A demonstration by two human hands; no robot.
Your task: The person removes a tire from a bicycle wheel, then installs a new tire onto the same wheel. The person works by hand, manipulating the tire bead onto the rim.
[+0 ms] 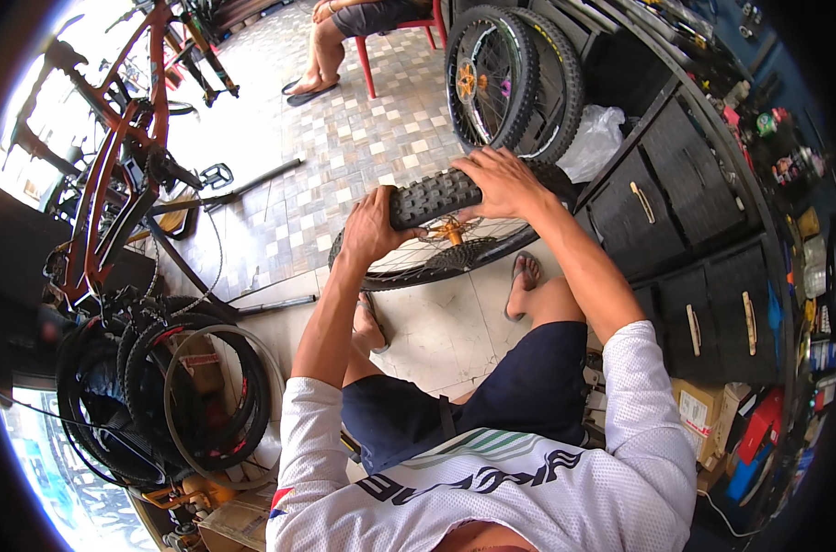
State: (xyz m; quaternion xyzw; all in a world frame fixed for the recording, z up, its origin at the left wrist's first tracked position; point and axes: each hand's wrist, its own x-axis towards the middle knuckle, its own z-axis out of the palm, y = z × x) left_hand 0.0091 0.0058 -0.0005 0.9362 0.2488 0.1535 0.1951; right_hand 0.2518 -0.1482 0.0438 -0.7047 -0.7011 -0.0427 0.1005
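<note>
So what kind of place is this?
It's probably a bike repair shop. There's an orange bike frame on the left, two wheels stand near black drawers, and the person's left hand and right hand hold another, knobbly-tyred wheel.

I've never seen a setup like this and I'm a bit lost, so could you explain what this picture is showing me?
There's no machine here: the only grip is a person's bare left hand and right hand. The single picture comes from a camera on that person's head, looking down; its fisheye lens bends straight edges. Both hands hold the knobby tyre of a bicycle wheel with a gold hub. Around it is a tiled floor, where two more wheels stand by dark drawers. On the left is an orange-brown bike frame. Further off, someone sits on a red chair.
</note>
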